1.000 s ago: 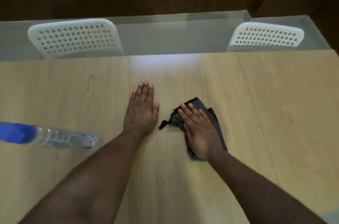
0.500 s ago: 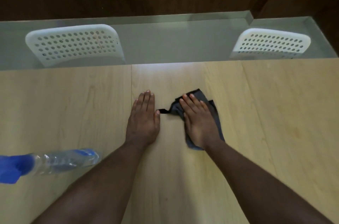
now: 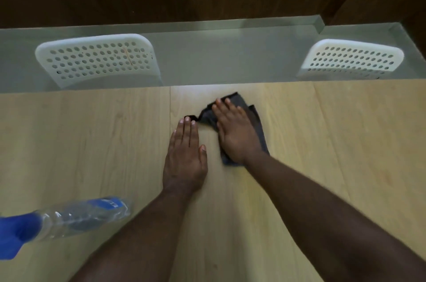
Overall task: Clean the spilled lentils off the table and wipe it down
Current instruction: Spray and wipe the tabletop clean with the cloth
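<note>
Nearest of all, down to the left of the person's forearms, a clear plastic bottle (image 3: 76, 217) with a blue label lies on its side on the wooden table (image 3: 345, 143). Further out, the left hand (image 3: 185, 154) rests flat on the bare wood, fingers straight and together, holding nothing; it looks to be bracing the body. Just beside it on the right, the right hand (image 3: 235, 134) presses down with spread, straight fingers on a dark grey cloth (image 3: 258, 124), which is crumpled under the palm and sticks out past the fingertips. One thin corner of the cloth reaches the left fingertips. I can see no lentils on the wood, so I judge the sweeping-up finished and the wipe-down in hand. Little table remains beyond the cloth, so the next stroke likely calls for steady pressure sideways or back. Beyond the table's far edge stand two white perforated chairs (image 3: 99, 60)
</note>
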